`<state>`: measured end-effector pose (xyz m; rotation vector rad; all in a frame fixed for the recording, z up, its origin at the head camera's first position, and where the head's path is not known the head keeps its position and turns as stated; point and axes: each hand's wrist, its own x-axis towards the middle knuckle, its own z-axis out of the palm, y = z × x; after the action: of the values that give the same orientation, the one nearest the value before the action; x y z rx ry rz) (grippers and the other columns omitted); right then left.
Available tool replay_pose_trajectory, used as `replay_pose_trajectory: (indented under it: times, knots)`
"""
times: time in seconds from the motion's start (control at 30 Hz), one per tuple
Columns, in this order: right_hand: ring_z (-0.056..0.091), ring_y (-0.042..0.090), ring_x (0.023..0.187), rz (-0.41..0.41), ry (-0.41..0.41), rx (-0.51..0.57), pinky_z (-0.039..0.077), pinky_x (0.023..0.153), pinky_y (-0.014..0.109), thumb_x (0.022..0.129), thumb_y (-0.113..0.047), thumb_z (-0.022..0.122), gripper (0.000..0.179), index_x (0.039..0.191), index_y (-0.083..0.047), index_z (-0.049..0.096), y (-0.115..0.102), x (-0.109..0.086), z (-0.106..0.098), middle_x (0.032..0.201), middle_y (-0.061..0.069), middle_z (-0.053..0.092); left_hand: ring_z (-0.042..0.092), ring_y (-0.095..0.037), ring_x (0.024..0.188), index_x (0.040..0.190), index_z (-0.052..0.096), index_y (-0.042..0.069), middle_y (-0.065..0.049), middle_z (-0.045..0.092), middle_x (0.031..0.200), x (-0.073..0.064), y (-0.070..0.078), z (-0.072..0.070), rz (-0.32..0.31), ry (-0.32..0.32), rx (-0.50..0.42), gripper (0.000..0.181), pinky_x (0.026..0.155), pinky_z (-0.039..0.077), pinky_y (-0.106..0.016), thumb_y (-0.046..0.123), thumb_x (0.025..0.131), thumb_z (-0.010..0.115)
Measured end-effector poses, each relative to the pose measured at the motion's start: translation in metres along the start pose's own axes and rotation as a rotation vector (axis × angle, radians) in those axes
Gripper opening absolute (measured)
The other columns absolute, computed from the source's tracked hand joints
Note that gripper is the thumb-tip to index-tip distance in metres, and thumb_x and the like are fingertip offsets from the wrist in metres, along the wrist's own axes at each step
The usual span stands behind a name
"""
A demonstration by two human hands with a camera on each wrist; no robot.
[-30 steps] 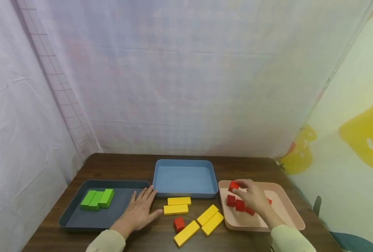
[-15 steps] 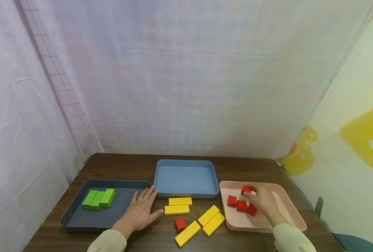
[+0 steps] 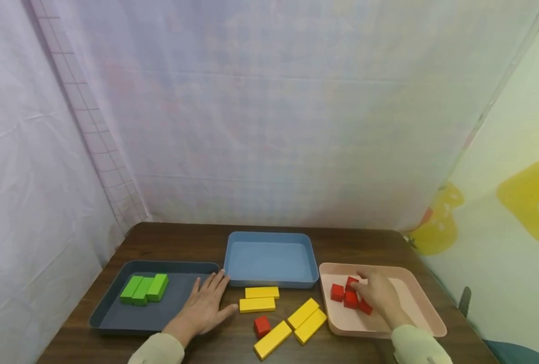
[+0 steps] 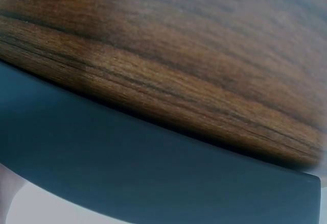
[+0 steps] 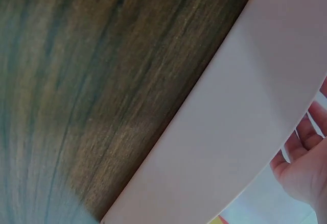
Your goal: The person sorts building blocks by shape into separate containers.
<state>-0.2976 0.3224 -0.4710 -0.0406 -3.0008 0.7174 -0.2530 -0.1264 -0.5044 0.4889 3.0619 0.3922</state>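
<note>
"Pinching what, the right hand (image 3: 380,296)?"

"One far red cube (image 3: 350,281), thumb and finger bent in close about it. Location: pink tray (image 3: 417,306), scene right. Three other red cubes (image 3: 350,301) show just beside it, toward the near side. Right wrist view: same hand, fingers (image 5: 308,131) curled, beyond the tray wall."

"Left hand (image 3: 202,306)?"

"Back upward, fingers straight and spread, gripping nothing. Placed over the right edge of the dark tray (image 3: 135,316), fingertips by the near left corner of the blue tray (image 3: 271,257); contact there cannot be told."

"Contents, dark tray?"

"Green blocks (image 3: 142,292), three, side by side, left part."

"Loose on the table (image 3: 174,242)?"

"Wood-grained, dark brown. Yellow blocks (image 3: 257,305), five: two side by side near the blue tray; two slanted, touching, next to the pink tray; one slanted, nearest. Single red cube (image 3: 262,327), just left of that last block."

"Printed matter?"

"Yellow shapes (image 3: 535,197) with white marks, on the white wall (image 3: 492,167) at right."
</note>
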Motion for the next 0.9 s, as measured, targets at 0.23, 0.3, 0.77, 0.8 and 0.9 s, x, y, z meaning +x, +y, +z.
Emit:
replay_pose_trajectory:
  times: [0.23, 0.3, 0.77, 0.8, 0.9]
  knots:
    - [0.056, 0.043, 0.110, 0.021, 0.003, 0.001, 0.040, 0.096, 0.066, 0.092, -0.027, 0.069, 0.046, 0.130, 0.000, 0.062, -0.002, -0.002, 0.001, 0.128, 0.026, 0.060, 0.023, -0.035, 0.147, 0.156, 0.033, 0.012, -0.010, 0.022, 0.163, 0.000, 0.001, -0.001, -0.005, -0.003, -0.006, 0.085, 0.115, 0.012, -0.064, 0.070, 0.094, 0.042]
    - [0.057, 0.044, 0.110, -0.018, 0.026, 0.013, 0.041, 0.096, 0.065, 0.092, -0.026, 0.068, 0.046, 0.129, 0.000, 0.062, -0.004, -0.004, 0.000, 0.126, 0.026, 0.061, 0.023, -0.035, 0.147, 0.156, 0.033, 0.012, -0.010, 0.022, 0.163, 0.000, 0.001, -0.001, -0.006, -0.004, -0.002, 0.085, 0.115, 0.012, -0.064, 0.070, 0.094, 0.042]
    - [0.056, 0.042, 0.119, -0.123, 0.077, 0.115, 0.043, 0.099, 0.059, 0.092, -0.023, 0.071, 0.048, 0.134, -0.002, 0.061, -0.040, -0.015, 0.010, 0.128, 0.021, 0.063, 0.024, -0.036, 0.147, 0.156, 0.033, 0.011, -0.011, 0.023, 0.163, -0.001, 0.001, 0.000, 0.006, 0.000, -0.018, 0.083, 0.114, 0.013, -0.066, 0.067, 0.095, 0.045]
    - [0.056, 0.042, 0.120, -0.131, 0.074, 0.128, 0.044, 0.099, 0.059, 0.092, -0.023, 0.071, 0.048, 0.134, -0.003, 0.061, -0.046, -0.016, 0.011, 0.128, 0.021, 0.062, 0.024, -0.036, 0.147, 0.156, 0.033, 0.011, -0.011, 0.023, 0.163, -0.001, 0.000, 0.000, 0.007, 0.002, -0.016, 0.083, 0.114, 0.013, -0.066, 0.067, 0.095, 0.045]
    - [0.056, 0.039, 0.121, -0.183, 0.074, 0.150, 0.044, 0.100, 0.057, 0.092, -0.022, 0.072, 0.046, 0.133, -0.005, 0.062, -0.064, -0.021, 0.018, 0.129, 0.018, 0.063, 0.023, -0.036, 0.147, 0.156, 0.033, 0.011, -0.010, 0.022, 0.163, 0.000, 0.001, -0.001, 0.008, 0.003, -0.009, 0.083, 0.114, 0.012, -0.066, 0.067, 0.095, 0.045]
